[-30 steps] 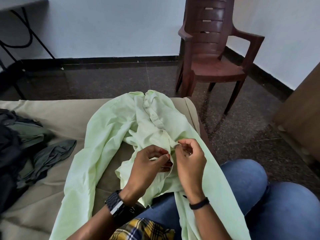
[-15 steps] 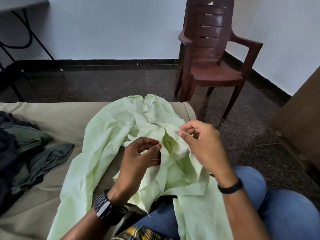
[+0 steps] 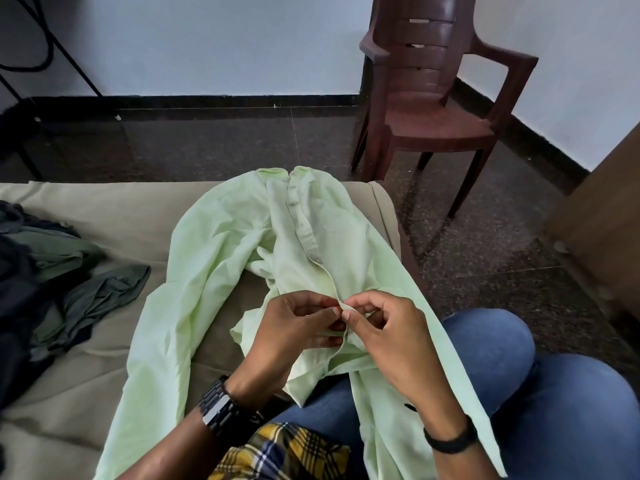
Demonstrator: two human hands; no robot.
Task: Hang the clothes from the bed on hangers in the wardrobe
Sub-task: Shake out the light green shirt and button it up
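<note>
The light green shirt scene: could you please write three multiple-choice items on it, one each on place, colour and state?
1. Where does the dark pile of clothes lie relative to the light green shirt?
A. to its left on the bed
B. on the chair
C. on the floor

2. What colour is the chair?
A. white
B. reddish brown
C. blue

3. What are the hands doing?
A. resting flat on the bed
B. holding a hanger
C. both pinching the shirt's front edge

Key: 1 A, the pile sits at the left on the bed. 2 B, its plastic is reddish brown. 3 C, the left hand and the right hand meet at the placket.
</note>
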